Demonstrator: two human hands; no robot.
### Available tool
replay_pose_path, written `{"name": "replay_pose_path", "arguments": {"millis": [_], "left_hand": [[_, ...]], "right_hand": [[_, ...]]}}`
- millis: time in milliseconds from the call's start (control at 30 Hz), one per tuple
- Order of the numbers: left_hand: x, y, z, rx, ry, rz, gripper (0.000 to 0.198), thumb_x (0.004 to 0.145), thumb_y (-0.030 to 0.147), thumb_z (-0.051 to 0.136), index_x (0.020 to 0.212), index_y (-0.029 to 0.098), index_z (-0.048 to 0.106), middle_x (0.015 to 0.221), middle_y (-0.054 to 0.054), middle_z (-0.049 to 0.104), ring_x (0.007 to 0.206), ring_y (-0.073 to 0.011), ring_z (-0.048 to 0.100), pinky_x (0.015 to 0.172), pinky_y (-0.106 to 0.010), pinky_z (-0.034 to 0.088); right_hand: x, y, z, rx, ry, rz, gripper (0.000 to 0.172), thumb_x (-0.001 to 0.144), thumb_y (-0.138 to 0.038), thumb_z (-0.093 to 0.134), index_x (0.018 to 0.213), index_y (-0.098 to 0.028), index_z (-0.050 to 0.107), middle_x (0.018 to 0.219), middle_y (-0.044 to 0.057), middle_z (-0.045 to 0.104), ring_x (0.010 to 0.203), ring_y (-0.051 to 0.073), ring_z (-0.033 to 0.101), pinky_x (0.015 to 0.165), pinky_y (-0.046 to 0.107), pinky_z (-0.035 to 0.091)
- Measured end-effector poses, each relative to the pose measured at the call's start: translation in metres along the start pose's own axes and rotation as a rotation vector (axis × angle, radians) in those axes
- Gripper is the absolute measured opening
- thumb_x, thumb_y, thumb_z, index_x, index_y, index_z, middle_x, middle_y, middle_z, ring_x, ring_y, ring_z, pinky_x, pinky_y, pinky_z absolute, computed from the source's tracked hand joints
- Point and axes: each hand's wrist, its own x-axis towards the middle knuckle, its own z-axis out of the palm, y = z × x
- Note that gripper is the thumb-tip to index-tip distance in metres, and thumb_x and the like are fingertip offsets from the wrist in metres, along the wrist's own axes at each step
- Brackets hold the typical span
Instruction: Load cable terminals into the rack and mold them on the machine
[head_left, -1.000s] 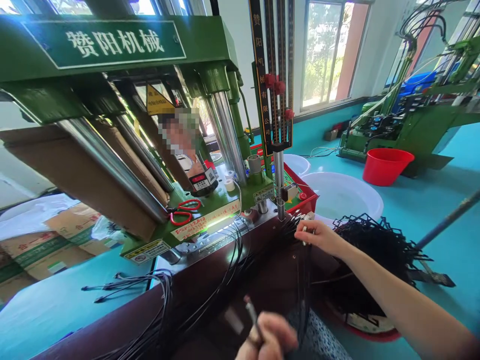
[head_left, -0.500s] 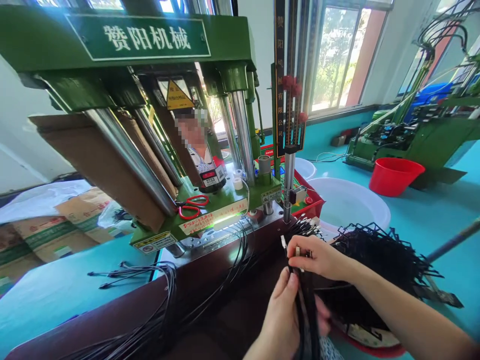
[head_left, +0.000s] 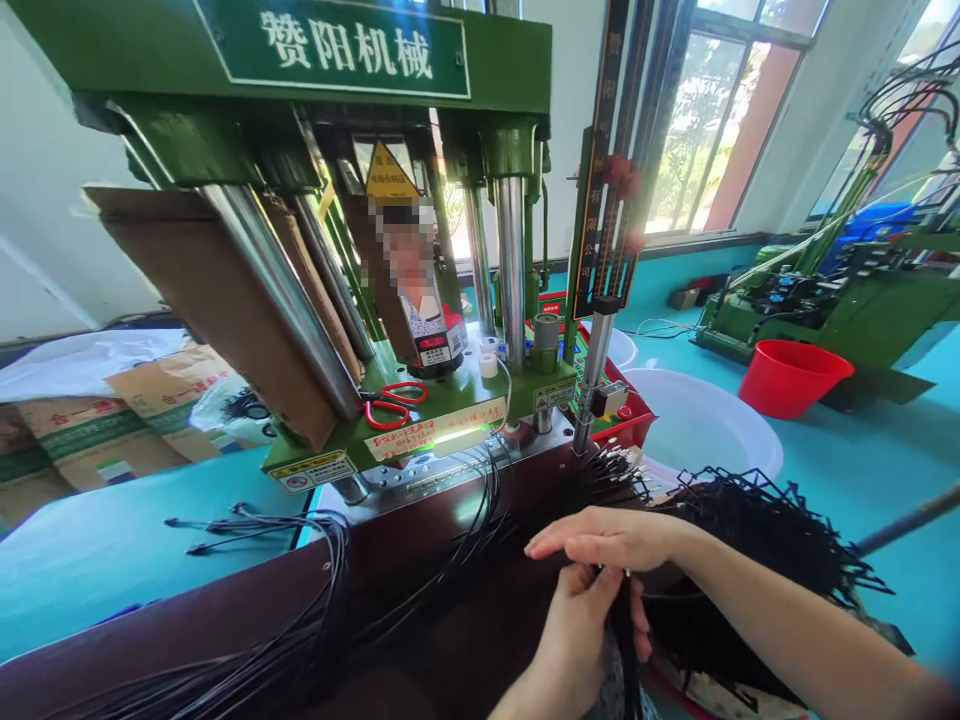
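My left hand [head_left: 581,625] is closed round a bundle of black cables [head_left: 624,640] that hangs down from the fist. Just above it, my right hand [head_left: 615,537] lies flat over the top of the bundle, palm down, with its fingers stretched out to the left. The cable ends beneath that palm are mostly hidden. Behind both hands, several white-tipped cable ends [head_left: 619,468] lie at the edge of the dark red table [head_left: 420,580]. More black cables [head_left: 330,590] run across this table to the lower left.
A green press [head_left: 510,60] with steel columns stands behind the table, red-handled scissors [head_left: 396,405] on its base. At right are a heap of black cables [head_left: 757,540], a white basin [head_left: 705,415] and a red bucket [head_left: 796,378]. Cardboard boxes [head_left: 150,410] stand at left.
My right hand has let go of the connector ends it pinched and now lies flat above the bundle. My left hand still grips the cables. The view has shifted slightly.
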Motion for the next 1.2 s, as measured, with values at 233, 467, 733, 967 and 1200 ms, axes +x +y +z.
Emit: {"name": "replay_pose_path", "arguments": {"millis": [233, 467, 733, 967, 1200], "left_hand": [[0.002, 0.012, -0.021, -0.005, 0.22, 0.08, 0.047, 0.058, 0.058, 0.064, 0.069, 0.014, 0.05, 0.043, 0.007, 0.041, 0.027, -0.0038, 0.032, 0.029, -0.02, 0.022], [-0.001, 0.037, -0.066, 0.081, 0.488, 0.255, 0.055, 0.052, 0.066, 0.063, 0.067, 0.016, 0.046, 0.044, 0.011, 0.034, 0.033, -0.0007, 0.025, 0.033, -0.017, 0.02], [0.002, 0.03, -0.075, 0.048, 0.448, 0.247, 0.061, 0.048, 0.073, 0.059, 0.066, 0.016, 0.045, 0.042, 0.01, 0.036, 0.03, -0.0013, 0.027, 0.032, -0.018, 0.02], [0.0, 0.029, -0.076, 0.092, 0.453, 0.297, 0.06, 0.05, 0.072, 0.059, 0.066, 0.016, 0.045, 0.045, 0.009, 0.037, 0.032, -0.0012, 0.028, 0.032, -0.017, 0.022], [-0.002, 0.031, -0.074, 0.187, 0.414, 0.319, 0.049, 0.059, 0.062, 0.062, 0.068, 0.017, 0.042, 0.044, 0.011, 0.033, 0.031, -0.0015, 0.026, 0.031, -0.016, 0.02]], "right_hand": [[0.033, 0.028, -0.003, -0.219, 0.033, 0.029, 0.041, 0.092, -0.032, 0.03, 0.128, -0.019, 0.046, 0.126, 0.005, 0.052, 0.114, 0.017, 0.048, 0.095, 0.028, 0.038], [0.106, 0.109, -0.012, -0.707, 0.58, 0.331, 0.03, 0.077, -0.008, 0.041, 0.101, -0.009, 0.06, 0.102, 0.016, 0.057, 0.1, 0.027, 0.048, 0.09, 0.041, 0.035], [0.148, 0.111, 0.0, -0.877, 0.526, 0.309, 0.017, 0.081, -0.015, 0.042, 0.085, -0.012, 0.058, 0.093, 0.014, 0.056, 0.093, 0.026, 0.047, 0.08, 0.034, 0.037], [0.148, 0.102, -0.018, -0.849, 0.312, 0.315, 0.018, 0.069, -0.01, 0.051, 0.084, -0.011, 0.06, 0.092, 0.014, 0.061, 0.088, 0.024, 0.054, 0.077, 0.031, 0.039], [0.052, 0.067, -0.032, -0.536, 0.288, 0.484, 0.011, 0.059, -0.015, 0.05, 0.065, -0.015, 0.059, 0.063, 0.005, 0.059, 0.061, 0.02, 0.057, 0.056, 0.028, 0.041]]}}
